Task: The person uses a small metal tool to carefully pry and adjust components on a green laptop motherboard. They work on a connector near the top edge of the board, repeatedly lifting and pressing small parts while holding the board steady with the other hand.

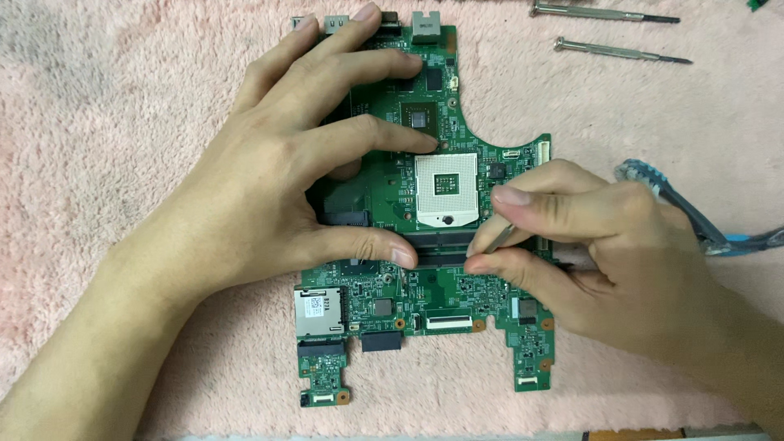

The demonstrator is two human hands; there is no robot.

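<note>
A green laptop motherboard [457,294] lies flat on a pink fuzzy cloth. A white square processor socket [446,188] sits near its middle. My left hand [269,180] is spread over the board's left half, fingers pressing on it, thumb resting by the dark memory slots [441,241]. My right hand [588,245] comes in from the right and pinches a thin metal tool [500,237] between thumb and forefinger, its tip at the memory slots just under the socket.
Two slim screwdrivers [604,12] [625,51] lie at the top right of the pink cloth [122,106]. A blue-handled tool [686,212] lies at the right edge behind my right hand. A table edge shows along the bottom.
</note>
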